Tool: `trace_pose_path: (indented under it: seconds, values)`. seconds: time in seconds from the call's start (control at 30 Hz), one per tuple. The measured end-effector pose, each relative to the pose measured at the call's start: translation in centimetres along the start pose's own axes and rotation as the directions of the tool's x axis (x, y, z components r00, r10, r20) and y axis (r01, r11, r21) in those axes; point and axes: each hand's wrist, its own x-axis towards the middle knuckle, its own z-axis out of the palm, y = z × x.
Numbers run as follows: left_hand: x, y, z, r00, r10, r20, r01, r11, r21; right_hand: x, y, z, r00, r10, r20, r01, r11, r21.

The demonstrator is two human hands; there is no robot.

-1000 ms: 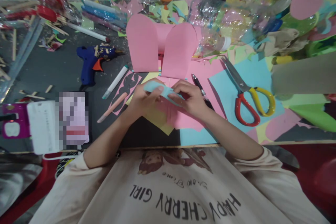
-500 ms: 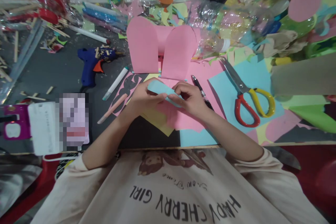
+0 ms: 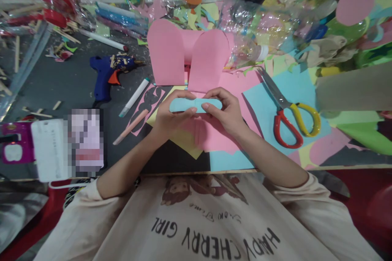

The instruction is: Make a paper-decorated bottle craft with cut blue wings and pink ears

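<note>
Paper strip [image 3: 198,104], pale blue, is above pink paper [image 3: 217,136], long axis left to right, an end toward each palm; left hand [image 3: 168,115] and right hand [image 3: 229,111] clamp it, fingers against thumbs.

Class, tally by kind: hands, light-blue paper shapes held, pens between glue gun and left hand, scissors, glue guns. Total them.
Hands (left hand, right hand): 2
Light-blue paper shape: 1
Pens (white pen, peach pen): 2
Scissors: 1
Glue gun: 1
Total: 7

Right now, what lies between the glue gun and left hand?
In the head view, a white marker, a peach marker and pink paper lie between glue gun and left hand.
</note>
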Motion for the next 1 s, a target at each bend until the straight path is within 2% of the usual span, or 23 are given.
trace_pose_path:
  seconds: [0.07, 0.17, 0.33, 0.47, 0.6, 0.73, 0.83, 1.0]
  values:
    - [-0.03, 0.01, -0.18, 0.999, 0.052, 0.012, -0.052, 0.996, 0.067, 0.05, 0.01, -0.14, 0.999, -0.035, -0.015, 0.034, 0.998, -0.061]
    - [-0.02, -0.25, -0.50, 0.997, 0.060, 0.045, -0.062, 0.997, 0.043, 0.07, -0.01, -0.28, 0.996, -0.086, -0.034, 0.080, 0.986, -0.146]
    - [0.07, -0.70, -0.70, 1.000, -0.013, 0.027, 0.015, 0.996, -0.083, 0.09, 0.12, -0.38, 0.993, -0.099, -0.057, 0.088, 0.981, -0.174]
    - [0.08, -0.28, -0.40, 0.996, -0.064, 0.064, 0.067, 0.996, -0.056, 0.02, 0.14, -0.29, 0.989, -0.132, -0.059, 0.119, 0.974, -0.192]
    - [-0.12, 0.03, -0.18, 0.996, -0.078, 0.043, 0.079, 0.996, -0.032, -0.18, 0.05, -0.09, 0.988, -0.136, -0.067, 0.119, 0.969, -0.217]
    - [-0.13, -0.19, -0.34, 0.993, -0.100, 0.059, 0.109, 0.979, -0.175, -0.28, 0.04, 0.01, 0.989, -0.127, -0.081, 0.108, 0.972, -0.210]
    - [0.17, -0.36, -0.34, 0.984, -0.167, 0.068, 0.179, 0.946, -0.270, -0.27, 0.02, 0.02, 0.985, -0.137, -0.104, 0.112, 0.969, -0.218]
    - [0.56, -0.27, 0.28, 0.964, -0.264, 0.008, 0.258, 0.934, -0.248, -0.35, 0.03, 0.14, 0.987, -0.134, -0.084, 0.116, 0.973, -0.198]
